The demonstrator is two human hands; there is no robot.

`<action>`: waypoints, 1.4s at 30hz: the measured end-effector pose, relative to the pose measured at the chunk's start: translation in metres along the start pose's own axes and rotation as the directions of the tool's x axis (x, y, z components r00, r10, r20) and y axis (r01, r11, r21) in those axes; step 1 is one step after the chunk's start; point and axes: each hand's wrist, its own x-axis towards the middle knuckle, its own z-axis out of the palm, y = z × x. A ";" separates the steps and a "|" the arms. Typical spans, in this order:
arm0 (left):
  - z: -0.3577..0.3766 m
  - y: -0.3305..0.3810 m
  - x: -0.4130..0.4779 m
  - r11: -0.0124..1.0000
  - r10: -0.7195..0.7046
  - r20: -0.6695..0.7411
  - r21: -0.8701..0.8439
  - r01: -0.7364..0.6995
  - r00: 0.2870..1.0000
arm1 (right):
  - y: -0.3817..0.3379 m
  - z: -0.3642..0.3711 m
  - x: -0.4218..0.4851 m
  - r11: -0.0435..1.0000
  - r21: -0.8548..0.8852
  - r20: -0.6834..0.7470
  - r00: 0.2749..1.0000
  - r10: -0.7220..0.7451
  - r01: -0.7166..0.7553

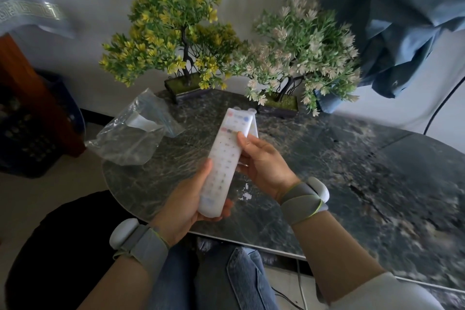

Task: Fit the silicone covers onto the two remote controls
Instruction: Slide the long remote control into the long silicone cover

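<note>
Over a dark marbled desk [327, 158] backed by two potted trees, you hold a white remote control [221, 158], long axis pointing away: left hand [186, 206] grasping its near end, right hand [264, 163] fingers pinching the half-peeled silicone cover [253, 126].

A white remote control [226, 158] with red and blue buttons shows above a dark green-grey marbled bench [352, 171], near yellow-green [171, 33] and pale pink [302, 53] artificial bonsai trees.
</note>
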 end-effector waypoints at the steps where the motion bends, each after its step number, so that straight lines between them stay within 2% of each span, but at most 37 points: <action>1: 0.000 0.000 0.000 1.000 0.010 -0.013 0.013 -0.009 1.000 | 0.001 0.001 0.000 1.000 -0.005 -0.024 1.000 -0.006 0.006; 7: 0.004 0.001 0.001 0.997 0.078 -0.078 -0.016 -0.080 0.994 | 0.004 0.009 0.000 0.996 0.090 -0.080 0.997 0.002 0.005; 10: 0.002 -0.001 0.002 0.998 0.058 -0.094 -0.022 -0.060 0.994 | 0.003 0.010 -0.002 0.994 0.110 -0.078 0.997 0.019 -0.011; 15: 0.000 0.000 0.000 0.995 0.060 0.010 -0.083 -0.059 0.998 | -0.003 0.005 -0.001 0.991 0.130 -0.061 0.998 0.028 -0.020; 17: 0.002 0.001 -0.003 0.994 0.096 0.035 -0.053 -0.094 0.995 | -0.009 0.002 0.001 0.985 0.171 -0.063 0.998 0.017 -0.006; 21: 0.005 0.003 -0.006 0.982 0.184 0.014 0.048 -0.185 0.983 | -0.013 0.002 0.009 0.984 0.165 -0.159 0.987 -0.041 0.067; 26: 0.010 0.000 -0.005 0.971 0.220 -0.020 0.101 -0.217 0.975 | -0.008 0.009 0.012 0.980 0.123 -0.310 0.944 -0.113 0.158; 30: 0.010 -0.005 -0.004 0.968 0.215 -0.042 0.141 -0.207 0.976 | -0.004 0.010 0.014 0.983 0.016 -0.435 0.887 -0.156 0.180; 33: 0.008 -0.007 -0.003 0.976 0.193 -0.034 0.109 -0.188 0.981 | -0.009 0.009 0.014 0.984 0.044 -0.351 0.924 -0.148 0.174; 36: 0.009 -0.005 -0.003 0.981 0.178 0.017 0.074 -0.179 0.984 | -0.016 0.012 0.011 0.972 0.219 -0.204 0.978 -0.037 0.082; 38: 0.012 -0.003 -0.004 0.976 0.191 0.018 0.100 -0.192 0.981 | -0.018 0.015 0.010 0.957 0.270 -0.185 0.981 -0.053 0.102; 40: 0.012 0.001 -0.003 0.958 0.232 -0.020 0.179 -0.225 0.972 | -0.015 0.018 0.013 0.974 0.178 -0.281 0.956 -0.088 0.142; 42: 0.009 -0.001 0.000 0.926 0.299 -0.057 0.257 -0.275 0.952 | -0.012 0.019 0.016 0.993 0.032 -0.395 0.914 -0.095 0.117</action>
